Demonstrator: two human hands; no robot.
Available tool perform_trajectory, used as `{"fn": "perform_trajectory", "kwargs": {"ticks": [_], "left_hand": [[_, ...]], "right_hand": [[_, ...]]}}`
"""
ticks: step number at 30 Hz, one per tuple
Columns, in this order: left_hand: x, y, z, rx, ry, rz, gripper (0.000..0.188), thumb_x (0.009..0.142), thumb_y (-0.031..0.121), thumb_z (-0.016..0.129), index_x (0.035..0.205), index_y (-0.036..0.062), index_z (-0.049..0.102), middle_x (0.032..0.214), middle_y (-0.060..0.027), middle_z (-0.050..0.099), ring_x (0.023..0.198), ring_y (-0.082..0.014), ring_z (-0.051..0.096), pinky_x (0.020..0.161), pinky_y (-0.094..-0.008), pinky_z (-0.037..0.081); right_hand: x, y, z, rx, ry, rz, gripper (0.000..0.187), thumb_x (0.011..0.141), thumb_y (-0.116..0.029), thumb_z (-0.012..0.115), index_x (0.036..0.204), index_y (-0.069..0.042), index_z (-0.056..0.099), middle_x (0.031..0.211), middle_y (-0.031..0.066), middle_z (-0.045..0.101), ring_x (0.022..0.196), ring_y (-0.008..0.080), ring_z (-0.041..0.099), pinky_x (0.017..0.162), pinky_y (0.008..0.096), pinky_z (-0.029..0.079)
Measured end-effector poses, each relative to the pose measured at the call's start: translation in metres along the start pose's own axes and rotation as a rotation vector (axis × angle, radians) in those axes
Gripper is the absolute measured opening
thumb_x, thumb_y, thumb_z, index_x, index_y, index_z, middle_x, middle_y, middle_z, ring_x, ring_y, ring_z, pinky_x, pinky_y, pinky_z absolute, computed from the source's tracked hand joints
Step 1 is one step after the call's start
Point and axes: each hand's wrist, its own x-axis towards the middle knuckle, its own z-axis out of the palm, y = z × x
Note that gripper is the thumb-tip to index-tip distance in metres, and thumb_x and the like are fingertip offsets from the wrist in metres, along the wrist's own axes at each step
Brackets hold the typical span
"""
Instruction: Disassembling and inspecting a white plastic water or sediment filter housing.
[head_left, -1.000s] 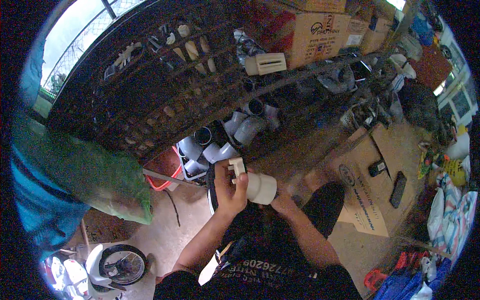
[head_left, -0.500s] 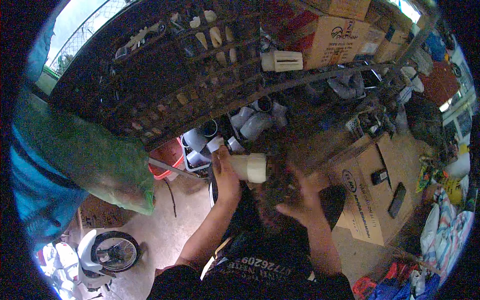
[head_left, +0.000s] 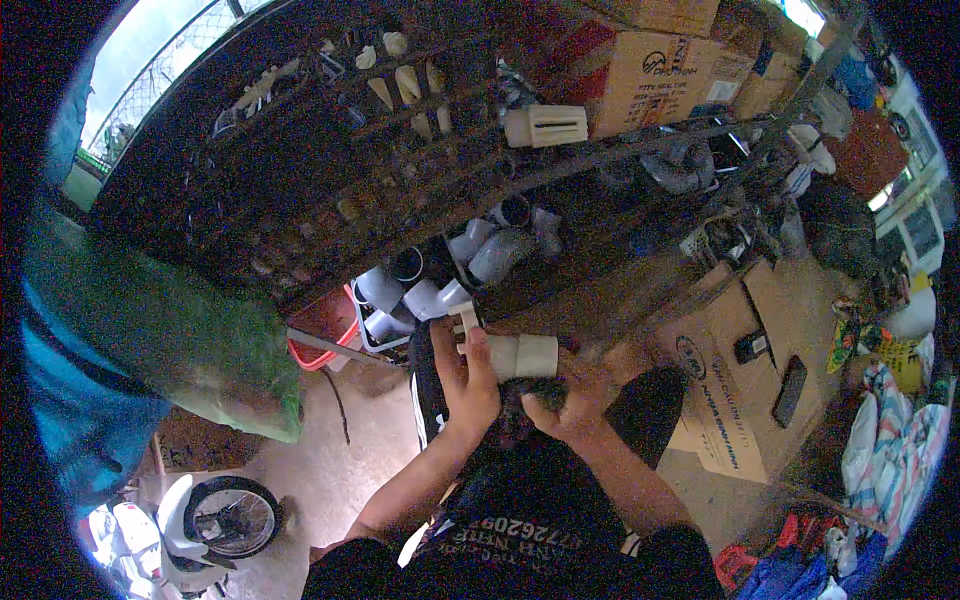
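Observation:
A white plastic pipe fitting point(head_left: 522, 356) lies nearly level in front of my chest, with a wider collar at its right end. My left hand point(head_left: 468, 388) is closed around its left end, where a small white piece point(head_left: 467, 318) sticks up past the fingers. At the collar end is my right hand point(head_left: 578, 395), its fingers curled against the fitting and its thumb below. Shadow blurs the right fingertips. Just beyond the left hand, grey pipe elbows and other fittings point(head_left: 425, 298) fill a tray.
Above stands a dark rack point(head_left: 330, 190) of small fittings, with a slotted white fitting point(head_left: 545, 126) and cardboard boxes point(head_left: 650, 85). A flattened carton point(head_left: 725, 400) bearing two dark handheld devices lies to the right. A red basin point(head_left: 325, 335), green sack point(head_left: 190, 330) and motorbike wheel point(head_left: 232, 517) are leftward.
My right hand, earlier spread and blurred away from the fitting, has come in to its collar end. The left hand and fitting have shifted slightly right and toward me.

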Motion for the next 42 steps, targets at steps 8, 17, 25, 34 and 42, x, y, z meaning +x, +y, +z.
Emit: {"fn": "perform_trajectory", "kwargs": {"ticks": [8,17,25,34,42], "left_hand": [[-0.004,-0.021,-0.012,0.440,-0.161,0.584,0.052,0.086,0.020,0.049,0.125,-0.0031,0.024,0.114,-0.0147,0.038,0.102,-0.0228,0.040,0.090,-0.0341,0.031],[0.039,-0.040,-0.028,0.936,-0.325,0.896,0.039,0.090,0.026,0.046,0.119,-0.0003,0.040,0.106,-0.0108,0.048,0.097,-0.0192,0.044,0.087,-0.0293,0.035],[0.014,0.017,-0.002,0.158,-0.388,-0.159,0.037,0.090,0.029,0.043,0.111,-0.0005,0.043,0.100,-0.0112,0.050,0.096,-0.0175,0.048,0.085,-0.0282,0.037],[0.001,-0.010,-0.018,0.218,-0.479,0.748,0.055,0.083,0.028,0.050,0.118,-0.0072,0.028,0.105,-0.0169,0.050,0.091,-0.0231,0.052,0.078,-0.0333,0.041],[0.012,-0.001,-0.018,0.060,-0.241,-0.022,0.044,0.092,0.034,0.034,0.119,0.0002,0.041,0.101,-0.0105,0.053,0.088,-0.0175,0.051,0.077,-0.0297,0.042]], "right_hand": [[0.020,-0.026,-0.003,0.687,0.311,0.884,0.029,0.078,-0.020,0.062,0.099,-0.002,0.056,0.092,0.0091,0.061,0.080,0.0224,0.058,0.074,0.0353,0.046],[-0.013,0.022,-0.021,-0.310,-0.130,-0.291,0.035,0.062,-0.024,0.071,0.086,-0.004,0.057,0.091,0.0132,0.056,0.080,0.0329,0.055,0.066,0.0388,0.048],[-0.023,0.019,-0.018,-0.200,-0.036,-0.114,0.041,0.059,-0.027,0.073,0.091,-0.005,0.058,0.096,0.0172,0.053,0.088,0.0347,0.052,0.077,0.0468,0.042],[-0.007,-0.014,-0.003,0.778,0.227,0.870,0.051,0.068,-0.017,0.069,0.112,-0.004,0.047,0.103,0.0156,0.052,0.091,0.0321,0.052,0.082,0.0398,0.044],[-0.010,-0.017,-0.024,0.133,0.031,0.084,0.046,0.068,-0.030,0.067,0.102,-0.004,0.050,0.086,0.0139,0.057,0.080,0.0280,0.057,0.062,0.0359,0.050]]}}
